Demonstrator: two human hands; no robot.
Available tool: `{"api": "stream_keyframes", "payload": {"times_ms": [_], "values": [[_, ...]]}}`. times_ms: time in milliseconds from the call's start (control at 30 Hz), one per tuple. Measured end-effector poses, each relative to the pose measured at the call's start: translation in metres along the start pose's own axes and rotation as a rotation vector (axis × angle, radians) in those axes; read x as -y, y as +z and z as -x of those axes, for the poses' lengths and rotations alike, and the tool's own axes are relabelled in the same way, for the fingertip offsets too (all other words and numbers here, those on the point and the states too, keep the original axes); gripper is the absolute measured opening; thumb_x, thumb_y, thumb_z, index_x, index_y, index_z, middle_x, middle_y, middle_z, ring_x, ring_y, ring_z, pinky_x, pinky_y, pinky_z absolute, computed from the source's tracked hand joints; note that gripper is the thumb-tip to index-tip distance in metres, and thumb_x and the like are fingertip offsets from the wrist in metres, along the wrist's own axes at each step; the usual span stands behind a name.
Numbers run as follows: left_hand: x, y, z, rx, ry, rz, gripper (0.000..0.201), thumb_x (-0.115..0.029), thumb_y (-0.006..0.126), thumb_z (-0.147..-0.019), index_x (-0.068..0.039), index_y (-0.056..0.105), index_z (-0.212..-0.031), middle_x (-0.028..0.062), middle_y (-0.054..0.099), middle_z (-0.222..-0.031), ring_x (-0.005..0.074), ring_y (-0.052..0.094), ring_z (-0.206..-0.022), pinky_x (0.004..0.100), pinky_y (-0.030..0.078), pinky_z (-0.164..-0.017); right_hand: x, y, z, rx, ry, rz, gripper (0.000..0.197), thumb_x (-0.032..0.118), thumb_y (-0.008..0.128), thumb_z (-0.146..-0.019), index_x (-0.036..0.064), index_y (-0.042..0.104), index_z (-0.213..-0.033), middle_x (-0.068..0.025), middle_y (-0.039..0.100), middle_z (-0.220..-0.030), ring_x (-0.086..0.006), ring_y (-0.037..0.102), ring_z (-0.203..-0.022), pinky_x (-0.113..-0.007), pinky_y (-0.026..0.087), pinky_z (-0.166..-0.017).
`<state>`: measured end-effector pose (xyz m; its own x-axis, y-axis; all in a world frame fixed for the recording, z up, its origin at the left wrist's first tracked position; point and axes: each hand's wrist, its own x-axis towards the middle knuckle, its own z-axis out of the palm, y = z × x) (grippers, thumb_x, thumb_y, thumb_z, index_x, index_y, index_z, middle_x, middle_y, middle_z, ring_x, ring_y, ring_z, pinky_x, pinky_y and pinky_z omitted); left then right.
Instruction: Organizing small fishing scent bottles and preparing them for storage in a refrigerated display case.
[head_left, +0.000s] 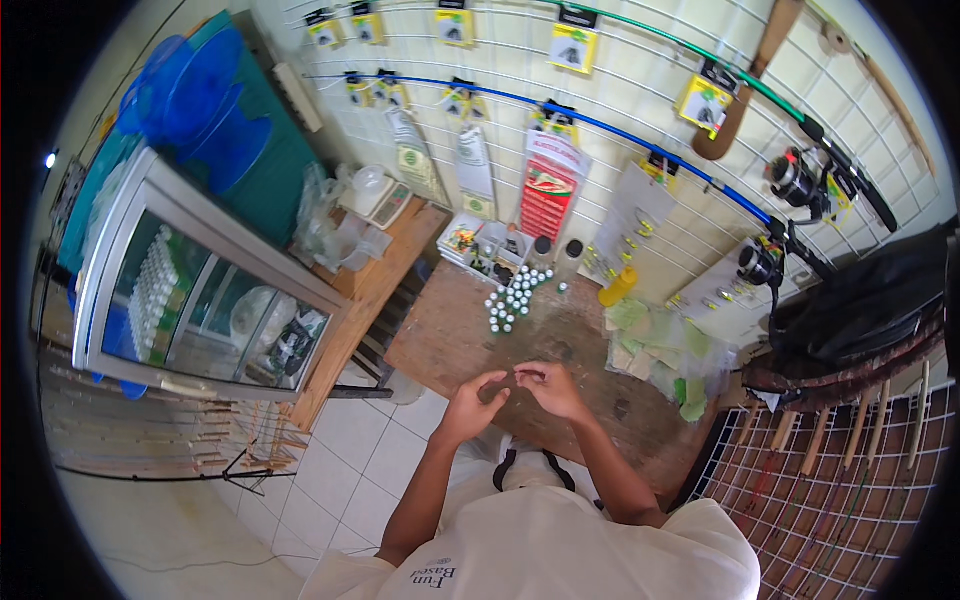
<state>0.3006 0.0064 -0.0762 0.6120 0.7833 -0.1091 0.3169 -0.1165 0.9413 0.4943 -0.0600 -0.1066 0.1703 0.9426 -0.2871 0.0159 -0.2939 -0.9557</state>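
Note:
Over the near edge of the brown wooden table, my left hand [470,408] is open, its fingers bent and the thumb apart from them. Facing it is my right hand [550,388], also open with loosely curled fingers. A small gap separates the fingertips, and no object shows in either hand. Beyond them on the table [450,335] stands a cluster of small bottles with white caps [515,298]. Two dark-lidded jars [570,258] are behind the cluster. To the right are a yellow bottle [618,286] and a spread of pale green packets [650,345].
A white divided box [485,248] sits at the table's back left. Left of the table are a glass-fronted cabinet [210,300] and a kitchen scale [385,205] on a wooden bench. Fishing rods with reels [795,180] hang along the wire wall rack.

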Motion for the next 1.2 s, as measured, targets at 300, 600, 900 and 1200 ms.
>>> {"api": "stream_keyframes", "payload": {"times_ms": [300, 600, 900, 1200], "values": [[0.016, 0.073, -0.092, 0.209, -0.015, 0.175, 0.054, -0.008, 0.072, -0.089, 0.003, 0.052, -0.138, 0.0178, 0.066, -0.127, 0.0247, 0.065, -0.116, 0.0355, 0.052, -0.098, -0.061, -0.070, -0.026, -0.469, 0.038, 0.181, 0.021, 0.008, 0.068, -0.090, -0.0012, 0.073, -0.108, -0.0111, 0.077, -0.092, -0.0147, 0.072, -0.085, -0.028, 0.055, -0.078], [0.101, 0.127, -0.206, 0.213, -0.129, 0.082, 0.066, 0.002, 0.065, -0.088, 0.007, 0.038, -0.148, 0.0203, 0.055, -0.142, 0.0269, 0.056, -0.129, 0.0366, 0.050, -0.102, -0.124, -0.093, -0.110, -0.585, 0.072, 0.178, 0.029, 0.009, 0.063, -0.093, -0.0004, 0.068, -0.120, -0.0142, 0.076, -0.100, -0.0200, 0.074, -0.090, -0.034, 0.057, -0.082], [0.099, 0.153, -0.258, 0.202, -0.163, -0.362, 0.067, 0.002, 0.063, -0.081, 0.006, 0.043, -0.144, 0.0302, 0.057, -0.133, 0.0443, 0.055, -0.124, 0.0462, 0.046, -0.105, -0.140, -0.111, -0.175, -0.713, 0.056, 0.409, 0.028, 0.007, 0.065, -0.088, -0.0015, 0.069, -0.114, -0.0213, 0.073, -0.095, -0.0325, 0.073, -0.091, -0.041, 0.057, -0.082], [0.099, 0.160, -0.269, 0.126, -0.025, -0.281, 0.051, 0.003, 0.057, -0.082, 0.001, 0.056, -0.133, 0.0295, 0.062, -0.121, 0.0480, 0.057, -0.115, 0.0504, 0.047, -0.099, -0.146, -0.117, -0.189, -0.683, -0.142, 0.378, 0.030, 0.007, 0.068, -0.084, 0.0045, 0.071, -0.114, -0.0225, 0.071, -0.094, -0.0374, 0.071, -0.085, -0.044, 0.055, -0.077]]}}
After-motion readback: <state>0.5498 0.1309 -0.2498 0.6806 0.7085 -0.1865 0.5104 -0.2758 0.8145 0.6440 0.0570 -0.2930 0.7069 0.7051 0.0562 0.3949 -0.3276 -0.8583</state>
